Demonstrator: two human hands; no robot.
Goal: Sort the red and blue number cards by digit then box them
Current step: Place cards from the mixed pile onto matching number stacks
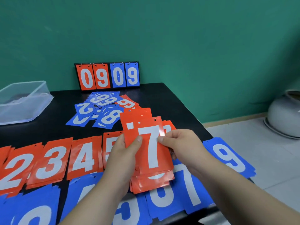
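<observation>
My left hand (pixel 123 153) holds a fanned stack of red cards (pixel 152 153) above the table, a red 7 on top. My right hand (pixel 181 143) pinches the right edge of that red 7. Red piles showing 2 (pixel 14 169), 3 (pixel 50 161), 4 (pixel 84 156) and 5 (pixel 110 148) lie in a row at the left. Blue piles lie along the near edge, among them a 6 (pixel 162 198), a 7 (pixel 191 187) and a 9 (pixel 228 158). A loose heap of blue and red cards (pixel 105 109) sits further back.
A clear plastic box (pixel 24 101) stands at the back left of the black table (pixel 175 104). A scoreboard reading 0909 (pixel 107 75) leans on the green wall. A grey pot (pixel 285 114) sits on the floor at the right, beyond the table edge.
</observation>
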